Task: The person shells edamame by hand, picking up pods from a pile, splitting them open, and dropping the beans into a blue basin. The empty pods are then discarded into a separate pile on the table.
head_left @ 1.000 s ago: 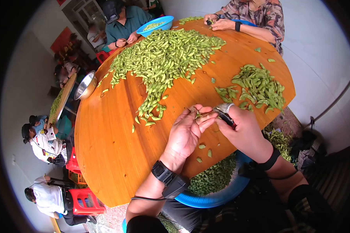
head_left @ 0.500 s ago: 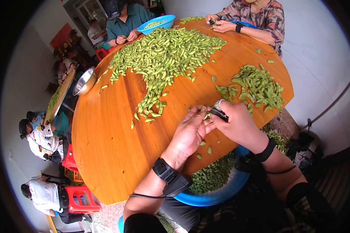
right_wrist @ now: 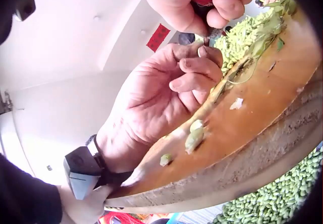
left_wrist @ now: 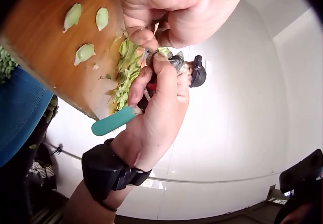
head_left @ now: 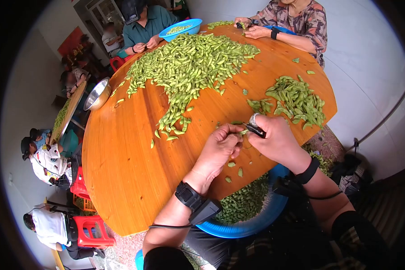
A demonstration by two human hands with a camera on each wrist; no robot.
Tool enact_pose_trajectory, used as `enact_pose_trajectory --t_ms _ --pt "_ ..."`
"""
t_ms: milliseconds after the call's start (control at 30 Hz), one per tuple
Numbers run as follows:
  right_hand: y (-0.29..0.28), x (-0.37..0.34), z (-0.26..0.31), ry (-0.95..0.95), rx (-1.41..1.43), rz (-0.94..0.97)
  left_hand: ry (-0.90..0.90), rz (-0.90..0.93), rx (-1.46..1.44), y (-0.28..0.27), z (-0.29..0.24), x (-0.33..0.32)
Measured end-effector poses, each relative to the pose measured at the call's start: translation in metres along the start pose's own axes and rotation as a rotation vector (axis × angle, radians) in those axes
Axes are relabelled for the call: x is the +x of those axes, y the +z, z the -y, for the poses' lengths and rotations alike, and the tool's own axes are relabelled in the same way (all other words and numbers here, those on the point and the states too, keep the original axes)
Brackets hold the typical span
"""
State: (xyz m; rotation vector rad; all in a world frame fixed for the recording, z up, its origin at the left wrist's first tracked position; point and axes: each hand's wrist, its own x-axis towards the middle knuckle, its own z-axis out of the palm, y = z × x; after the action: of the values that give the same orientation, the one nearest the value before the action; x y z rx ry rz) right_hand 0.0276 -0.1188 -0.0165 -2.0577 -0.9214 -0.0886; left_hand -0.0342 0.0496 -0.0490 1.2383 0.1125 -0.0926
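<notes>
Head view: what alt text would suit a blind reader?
A person's left hand pinches a pod at a black tool in the right hand, over a wooden table heaped with green pods. A blue tub of beans sits below.

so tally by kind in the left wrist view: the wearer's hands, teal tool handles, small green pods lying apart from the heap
Left hand plus right hand: 2
Teal tool handle: 1
Small green pods lying apart: 3
Total: 6

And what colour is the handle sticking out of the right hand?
Teal green; the handle shows best in the left wrist view.
</notes>
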Motion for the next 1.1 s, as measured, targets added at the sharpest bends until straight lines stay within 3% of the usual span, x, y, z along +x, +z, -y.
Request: enact_pose_trajectory --t_ms 133,200,233,300,333,367,433,467,533,567,733,833,967,1000,1033,1100 --pt "-0.007 0.003 -0.013 0.038 0.023 -0.091 -0.011 -0.043 -0.080 -0.001 -0.004 -0.002" --pt "-0.022 0.011 -0.044 0.003 -0.120 -0.214 0.085 -0.229 0.259 -0.018 -0.001 0.003" --pt "-0.032 0.012 -0.047 0.028 -0.191 -0.193 0.086 -0.226 0.260 -0.022 0.001 0.005" --pt "-0.039 0.009 -0.059 0.000 -0.324 -0.190 0.355 -0.426 0.674 -0.028 0.000 0.007" --pt "-0.038 0.004 -0.058 0.001 -0.320 -0.194 0.419 -0.452 0.881 -0.032 -0.004 0.006" --pt "-0.035 -0.004 -0.056 -0.027 -0.325 -0.163 0.419 -0.452 0.887 -0.032 -0.004 0.004" --pt "-0.029 -0.013 -0.056 -0.050 -0.318 -0.128 0.649 -0.399 1.230 -0.023 -0.005 -0.007" --pt "-0.022 -0.019 -0.062 -0.059 -0.334 -0.138 0.632 -0.394 1.237 -0.017 -0.001 -0.017" --pt "-0.018 -0.027 -0.064 -0.112 -0.389 -0.142 0.368 -0.279 1.222 0.009 -0.001 -0.044" --pt "-0.018 -0.029 -0.062 -0.107 -0.371 -0.142 0.354 -0.278 1.238 0.014 0.006 -0.052" --pt "-0.016 -0.033 -0.059 -0.134 -0.416 -0.170 0.638 -0.390 1.366 0.046 0.035 -0.078" --pt "-0.017 -0.035 -0.060 -0.144 -0.414 -0.175 0.659 -0.506 1.437 0.071 0.055 -0.088" --pt "-0.022 -0.037 -0.064 -0.134 -0.289 -0.139 0.613 -0.525 1.334 0.088 0.074 -0.109" --pt "-0.024 -0.038 -0.063 -0.126 -0.270 -0.123 0.580 -0.395 1.313 0.093 0.066 -0.116" --pt "-0.025 -0.039 -0.063 -0.119 -0.251 -0.108 0.584 -0.395 1.324 0.095 0.057 -0.117" --pt "-0.025 -0.040 -0.064 -0.116 -0.225 -0.117 0.434 -0.374 1.184 0.096 0.041 -0.116"
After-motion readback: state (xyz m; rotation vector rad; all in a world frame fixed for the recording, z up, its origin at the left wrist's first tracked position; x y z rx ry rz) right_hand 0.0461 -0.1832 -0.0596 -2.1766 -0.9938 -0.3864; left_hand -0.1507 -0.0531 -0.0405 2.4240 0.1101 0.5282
